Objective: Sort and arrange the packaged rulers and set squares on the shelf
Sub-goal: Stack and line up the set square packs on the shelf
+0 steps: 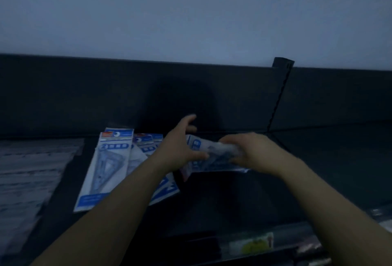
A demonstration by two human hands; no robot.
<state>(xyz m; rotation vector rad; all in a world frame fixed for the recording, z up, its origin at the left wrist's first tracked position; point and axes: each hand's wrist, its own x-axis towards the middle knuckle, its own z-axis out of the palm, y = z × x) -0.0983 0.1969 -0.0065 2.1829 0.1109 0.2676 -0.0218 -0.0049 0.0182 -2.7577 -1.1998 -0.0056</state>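
Dimly, right grip [254,151] clasping 1 packet [216,162] (blurred), left grip [178,149] spread, touching it.

Shop: dark retail shelf [233,202] with slotted upright [280,96], packaged set squares [106,166] laid out.

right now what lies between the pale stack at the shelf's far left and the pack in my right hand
Head view: a strip of bare dark shelf, then a fan of blue-and-white set square packs lying flat, then the left hand.
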